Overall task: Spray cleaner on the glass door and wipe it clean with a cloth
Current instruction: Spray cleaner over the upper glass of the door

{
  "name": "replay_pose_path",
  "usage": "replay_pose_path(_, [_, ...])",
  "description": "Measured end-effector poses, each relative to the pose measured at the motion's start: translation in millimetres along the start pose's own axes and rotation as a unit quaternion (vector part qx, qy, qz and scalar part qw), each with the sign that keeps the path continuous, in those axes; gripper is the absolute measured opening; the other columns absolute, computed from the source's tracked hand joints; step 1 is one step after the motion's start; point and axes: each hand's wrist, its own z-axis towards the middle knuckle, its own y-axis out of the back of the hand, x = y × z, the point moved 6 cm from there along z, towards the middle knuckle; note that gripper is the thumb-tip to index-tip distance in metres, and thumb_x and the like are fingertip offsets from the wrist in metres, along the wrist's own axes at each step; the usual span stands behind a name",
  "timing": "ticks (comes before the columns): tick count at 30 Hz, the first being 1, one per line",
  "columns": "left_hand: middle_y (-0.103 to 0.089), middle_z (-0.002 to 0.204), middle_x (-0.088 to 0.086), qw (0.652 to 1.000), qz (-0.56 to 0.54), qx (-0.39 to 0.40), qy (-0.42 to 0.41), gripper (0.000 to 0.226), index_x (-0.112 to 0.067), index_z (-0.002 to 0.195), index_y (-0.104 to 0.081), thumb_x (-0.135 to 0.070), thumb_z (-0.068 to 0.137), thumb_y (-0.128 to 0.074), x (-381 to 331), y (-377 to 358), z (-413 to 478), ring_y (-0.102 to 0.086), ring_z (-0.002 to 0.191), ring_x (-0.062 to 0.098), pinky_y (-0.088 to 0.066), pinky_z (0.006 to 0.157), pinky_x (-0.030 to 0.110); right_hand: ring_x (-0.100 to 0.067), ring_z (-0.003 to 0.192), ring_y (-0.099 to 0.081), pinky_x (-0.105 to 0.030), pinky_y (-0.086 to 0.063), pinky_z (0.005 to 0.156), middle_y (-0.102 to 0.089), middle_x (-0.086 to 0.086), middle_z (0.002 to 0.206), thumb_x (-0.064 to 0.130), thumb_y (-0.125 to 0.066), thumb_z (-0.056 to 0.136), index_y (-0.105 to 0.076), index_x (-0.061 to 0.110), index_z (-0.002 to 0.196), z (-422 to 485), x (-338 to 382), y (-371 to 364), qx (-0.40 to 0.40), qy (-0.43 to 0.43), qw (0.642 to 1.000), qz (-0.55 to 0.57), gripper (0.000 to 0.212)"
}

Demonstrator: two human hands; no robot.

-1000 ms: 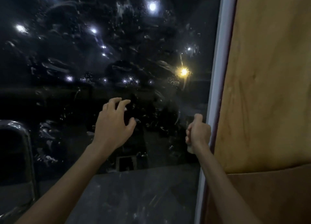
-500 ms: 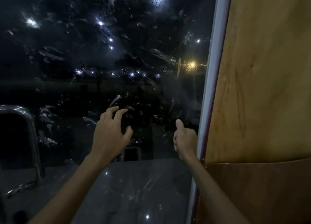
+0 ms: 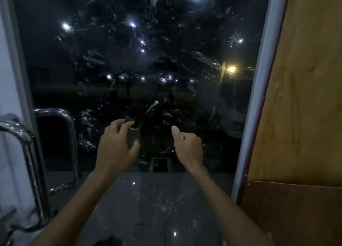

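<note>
The glass door (image 3: 140,64) fills the view, dark, with smears and droplets all over the pane. My left hand (image 3: 115,147) is raised in front of the lower glass. Its fingers and thumb curl round a dim grey shape with a dark top, seemingly a small spray bottle (image 3: 133,137). My right hand (image 3: 187,146) is beside it, slightly to the right, curled into a fist with the thumb up. Nothing shows inside that fist. I cannot make out a cloth in either hand.
A chrome pull handle (image 3: 27,153) is on the left, with its mirror image in the glass. The white door frame (image 3: 257,90) and a wooden board (image 3: 305,97) stand to the right. A dark lump (image 3: 109,243) lies at the bottom edge on the glossy floor (image 3: 157,205).
My right hand has come away from the frame edge and moved left. A pale scrap seen under it earlier no longer shows. The view has shifted left, bringing in the chrome handle.
</note>
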Motion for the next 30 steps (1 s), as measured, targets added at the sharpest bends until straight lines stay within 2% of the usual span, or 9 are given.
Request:
replay_pose_path(5, [-0.047, 0.133, 0.014, 1.000, 0.002, -0.010, 0.018, 0.050, -0.010, 0.129, -0.054, -0.020, 0.082, -0.068, 30.3, 12.8, -9.1, -0.047, 0.120, 0.032, -0.045, 0.094, 0.044, -0.014, 0.041, -0.029, -0.024, -0.026, 0.044, -0.034, 0.002, 0.044, 0.037, -0.045, 0.096, -0.034, 0.018, 0.045, -0.2, 20.4, -35.6, 0.027, 0.006, 1.000, 0.014, 0.056])
replay_pose_path(11, [-0.050, 0.130, 0.014, 0.999, 0.019, -0.022, 0.042, 0.050, -0.008, 0.126, -0.056, -0.016, 0.079, -0.071, 75.7, 38.5, -15.5, -0.050, 0.115, 0.033, -0.046, 0.091, 0.044, -0.006, 0.036, -0.029, -0.024, -0.030, 0.047, -0.031, 0.010, 0.038, 0.050, -0.043, 0.096, -0.032, 0.020, 0.043, -8.0, 46.5, -85.7, 0.075, 0.015, 0.997, -0.005, 0.062])
replay_pose_path(15, [-0.050, 0.127, 0.014, 0.998, 0.018, -0.030, 0.053, 0.049, -0.010, 0.124, -0.058, -0.014, 0.077, -0.071, 103.8, 57.5, -17.0, -0.051, 0.113, 0.034, -0.044, 0.091, 0.043, -0.010, 0.037, -0.029, -0.025, -0.028, 0.046, -0.029, 0.009, 0.039, 0.045, -0.044, 0.096, -0.033, 0.020, 0.042, -14.2, 68.3, -121.2, 0.097, 0.042, 0.994, 0.012, 0.060])
replay_pose_path(19, [-0.048, 0.130, 0.013, 0.997, 0.028, -0.028, 0.065, 0.051, -0.011, 0.127, -0.055, -0.018, 0.079, -0.070, 133.0, 72.3, -22.1, -0.048, 0.118, 0.032, -0.043, 0.096, 0.043, -0.013, 0.040, -0.032, -0.030, -0.030, 0.047, -0.031, 0.004, 0.041, 0.041, -0.044, 0.093, -0.038, 0.016, 0.044, -19.7, 87.8, -157.3, 0.099, 0.022, 0.995, 0.020, 0.055])
replay_pose_path(24, [-0.045, 0.134, 0.012, 0.997, 0.014, -0.020, 0.071, 0.053, -0.011, 0.129, -0.053, -0.020, 0.080, -0.068, 161.2, 84.3, -26.2, -0.046, 0.122, 0.030, -0.046, 0.097, 0.045, -0.005, 0.036, -0.032, -0.025, -0.030, 0.047, -0.034, 0.009, 0.040, 0.055, -0.042, 0.095, -0.035, 0.020, 0.043, -28.9, 117.5, -201.4, 0.139, 0.043, 0.989, -0.011, 0.063])
replay_pose_path(30, [-0.039, 0.138, 0.011, 0.998, -0.023, -0.011, 0.061, 0.056, -0.011, 0.134, -0.047, -0.017, 0.082, -0.066, 182.9, 89.0, -29.3, -0.041, 0.126, 0.026, -0.043, 0.102, 0.042, -0.011, 0.039, -0.036, -0.028, -0.033, 0.049, -0.037, 0.007, 0.042, 0.045, -0.043, 0.093, -0.043, 0.019, 0.044, -36.3, 127.0, -244.2, 0.159, 0.013, 0.987, 0.011, 0.056])
